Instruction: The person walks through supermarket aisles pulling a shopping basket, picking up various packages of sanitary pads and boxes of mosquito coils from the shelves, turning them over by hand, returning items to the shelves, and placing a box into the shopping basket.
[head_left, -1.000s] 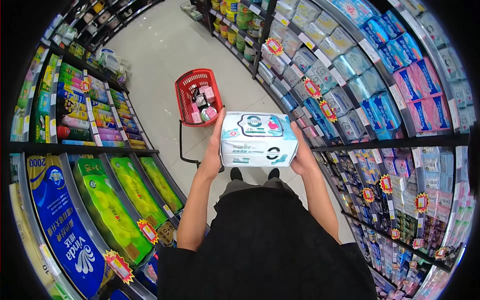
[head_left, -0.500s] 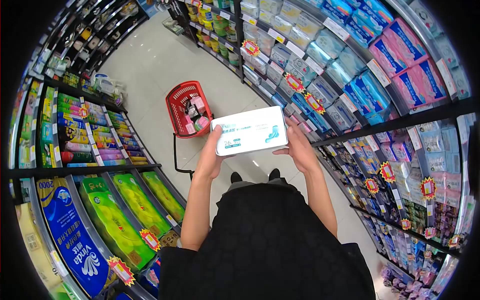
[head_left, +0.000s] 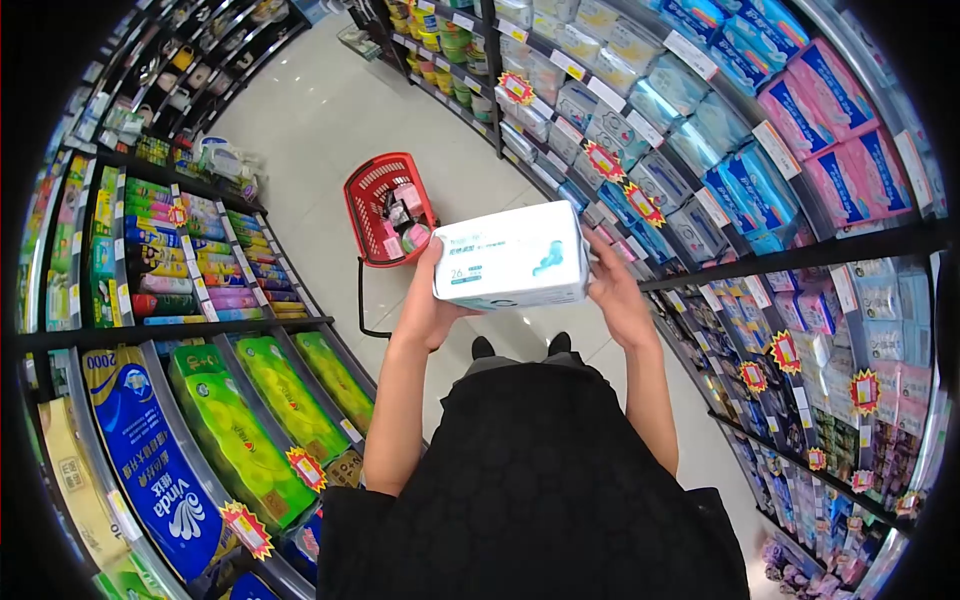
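Two-handed grip about a white package [head_left: 512, 255]: the left hand [head_left: 428, 300] is closed on its left end, thumb toward the top, and the right hand [head_left: 618, 300] is cupped against the opposite end, so that the package is pinched between them. The printed face, bearing the figure 26 and a blue-green motif, is turned upward. Reference landmark: the red basket [head_left: 375, 172]. The package is held to the right of the basket and nearer the wearer, its left end close to the basket's near corner in this view.

The basket, open-topped with slotted walls, stands on the pale floor [head_left: 300, 120]. It contains a pink box [head_left: 410, 196], further pink items and some dark and whitish ones, heaped toward its right side; their exact kinds are too small to tell. A black handle [head_left: 362, 298] extends from the basket toward the wearer.

Left of the basket, the left shelf [head_left: 170, 333] carries colorful packs above and, below, long green packs [head_left: 240, 430] beside a blue pack [head_left: 150, 450]. Right of the basket, the right shelf [head_left: 760, 262] holds rows of blue packs [head_left: 750, 195] and pink packs [head_left: 820, 95].
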